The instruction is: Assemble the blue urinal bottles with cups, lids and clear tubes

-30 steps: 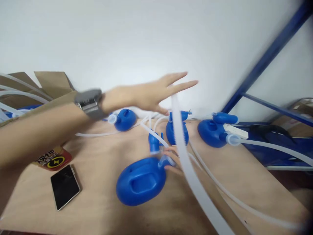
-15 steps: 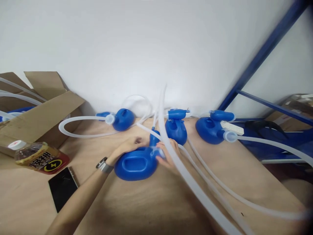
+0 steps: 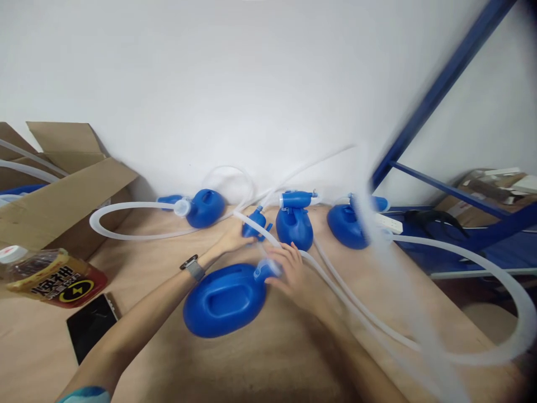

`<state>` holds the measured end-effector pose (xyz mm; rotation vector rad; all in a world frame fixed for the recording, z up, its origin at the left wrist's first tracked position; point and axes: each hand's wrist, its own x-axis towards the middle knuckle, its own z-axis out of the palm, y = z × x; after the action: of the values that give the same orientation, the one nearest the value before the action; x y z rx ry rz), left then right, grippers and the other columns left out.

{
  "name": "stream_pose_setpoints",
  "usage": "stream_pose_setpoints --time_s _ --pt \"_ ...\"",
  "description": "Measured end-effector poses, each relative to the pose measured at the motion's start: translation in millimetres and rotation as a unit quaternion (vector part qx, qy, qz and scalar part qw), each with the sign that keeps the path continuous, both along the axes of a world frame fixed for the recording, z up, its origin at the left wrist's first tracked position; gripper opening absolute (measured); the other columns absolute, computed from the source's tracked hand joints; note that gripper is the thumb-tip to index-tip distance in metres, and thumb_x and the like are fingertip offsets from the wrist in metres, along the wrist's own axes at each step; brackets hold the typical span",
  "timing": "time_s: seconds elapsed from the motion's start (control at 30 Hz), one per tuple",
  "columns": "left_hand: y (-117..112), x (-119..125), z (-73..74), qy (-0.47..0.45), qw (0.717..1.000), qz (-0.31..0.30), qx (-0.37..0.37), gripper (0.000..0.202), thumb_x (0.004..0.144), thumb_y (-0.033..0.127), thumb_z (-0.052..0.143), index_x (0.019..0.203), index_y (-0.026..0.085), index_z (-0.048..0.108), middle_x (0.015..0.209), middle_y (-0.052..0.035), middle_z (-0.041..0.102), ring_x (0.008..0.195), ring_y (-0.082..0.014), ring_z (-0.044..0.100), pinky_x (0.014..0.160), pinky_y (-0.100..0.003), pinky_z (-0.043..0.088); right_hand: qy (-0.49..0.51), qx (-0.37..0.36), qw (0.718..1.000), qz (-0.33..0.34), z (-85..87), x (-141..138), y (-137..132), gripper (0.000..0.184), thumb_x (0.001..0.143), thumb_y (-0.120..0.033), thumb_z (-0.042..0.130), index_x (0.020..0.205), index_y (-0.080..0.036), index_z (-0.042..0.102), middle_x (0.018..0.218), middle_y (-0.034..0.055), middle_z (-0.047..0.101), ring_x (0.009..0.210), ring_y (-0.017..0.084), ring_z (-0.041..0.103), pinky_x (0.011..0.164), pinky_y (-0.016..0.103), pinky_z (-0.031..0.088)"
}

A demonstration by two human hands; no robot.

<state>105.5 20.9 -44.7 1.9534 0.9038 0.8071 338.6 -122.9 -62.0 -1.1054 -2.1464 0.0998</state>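
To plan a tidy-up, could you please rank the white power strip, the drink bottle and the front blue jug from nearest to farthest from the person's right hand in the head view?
From the right hand:
1. Front blue jug: immediately left.
2. White power strip: to the right, farther back.
3. Drink bottle: at the picture's far left.

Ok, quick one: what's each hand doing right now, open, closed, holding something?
Left hand: at the small blue piece; whether closed on it cannot be told.
Right hand: partly curled at the neck of the large blue jug; grip unclear.
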Motion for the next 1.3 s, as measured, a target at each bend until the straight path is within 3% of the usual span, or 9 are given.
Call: stream_pose_setpoints --time_s 0.13,0.23,0.37,0.5,0.77,0.87,1.07,1.2,1.3 --pt "8 -14 15.6 -0.021 0.998 0.059 0.031 0.086 0.076 0.044 0.088 0.149 0.014 0.054 0.150 -0.0169 0.062 0.139 -0.0382 0.057 0.121 -0.053 0.043 0.252 -0.128 0.958 -0.053 14.1 8 31 0.047 0.107 -0.056 0.044 0.139 -0.023 0.053 0.136 0.0163 0.065 0.123 0.029 0.070 0.102 0.045 0.061" --pt "5 1 17.5 -0.057 0.998 0.012 0.033 0.081 0.078 0.045 0.088 0.146 0.015 0.058 0.152 -0.0166 0.060 0.143 -0.0363 0.055 0.124 -0.050 0.041 0.310 -0.250 0.915 -0.060 30.5 3 69 0.060 0.098 -0.059 0.061 0.143 -0.021 0.050 0.125 0.0142 0.071 0.115 0.027 0.073 0.096 0.042 0.063" --pt "0 23 19.7 -0.052 0.995 -0.051 0.064 0.067 0.094 0.052 0.070 0.151 0.019 0.057 0.162 -0.0154 0.052 0.150 -0.0340 0.048 0.128 -0.049 0.038 0.410 -0.246 0.875 -0.070 40.4 -14 100 0.070 0.088 -0.059 0.074 0.142 -0.018 0.056 0.132 0.0117 0.069 0.122 0.027 0.069 0.097 0.036 0.062" --pt "-11 -3 32.8 0.065 0.994 -0.046 0.073 0.070 0.098 0.063 0.058 0.157 0.026 0.052 0.167 -0.0103 0.047 0.158 -0.0351 0.037 0.130 -0.051 0.033 0.540 -0.202 0.810 -0.111 32.5 -19 101 0.077 0.080 -0.061 0.079 0.144 -0.027 0.054 0.136 0.0098 0.066 0.113 0.027 0.072 0.071 0.033 0.068" --pt "-132 -65 24.4 0.282 0.957 0.038 0.058 0.078 0.093 0.064 0.068 0.160 0.030 0.048 0.162 -0.0106 0.054 0.145 -0.0368 0.055 0.120 -0.050 0.046 0.705 -0.065 0.683 -0.178 9.8 -8 77 0.061 0.084 -0.059 0.075 0.134 -0.030 0.056 0.132 0.0073 0.068 0.107 0.024 0.073 0.073 0.034 0.066" --pt "-141 -65 10.6 0.318 0.941 0.020 0.118 0.059 0.101 0.046 0.063 0.157 0.031 0.053 0.160 -0.0108 0.056 0.143 -0.0344 0.056 0.120 -0.052 0.045 0.689 -0.014 0.710 -0.148 10.0 -13 58 0.054 0.089 -0.057 0.069 0.135 -0.033 0.056 0.133 0.0057 0.067 0.116 0.025 0.071 0.086 0.041 0.065" --pt "-107 -90 24.1 0.328 0.930 -0.024 0.163 0.058 0.099 0.026 0.062 0.156 0.034 0.054 0.159 -0.0087 0.057 0.147 -0.0344 0.051 0.125 -0.059 0.033 0.492 -0.041 0.862 -0.117 4.3 -31 20 0.060 0.085 -0.044 0.080 0.138 -0.029 0.057 0.141 0.0096 0.064 0.133 0.028 0.061 0.113 0.051 0.053" --pt "-111 -69 41.3 0.242 0.960 -0.042 0.137 0.056 0.098 0.047 0.068 0.149 0.027 0.058 0.150 -0.0093 0.065 0.135 -0.0304 0.062 0.116 -0.044 0.045 0.453 -0.062 0.878 -0.144 -9.8 -41 22 0.070 0.087 -0.046 0.079 0.147 -0.027 0.049 0.150 0.0143 0.058 0.133 0.029 0.061 0.110 0.048 0.055" --pt "-110 -46 38.0 0.222 0.967 0.015 0.123 0.031 0.103 0.049 0.059 0.110 0.021 0.071 0.113 -0.0084 0.077 0.104 -0.0268 0.071 0.095 -0.039 0.052 0.429 -0.056 0.887 -0.159 -15.2 -46 30 0.070 0.088 -0.048 0.077 0.148 -0.026 0.048 0.149 0.0145 0.059 0.129 0.028 0.063 0.111 0.048 0.054"
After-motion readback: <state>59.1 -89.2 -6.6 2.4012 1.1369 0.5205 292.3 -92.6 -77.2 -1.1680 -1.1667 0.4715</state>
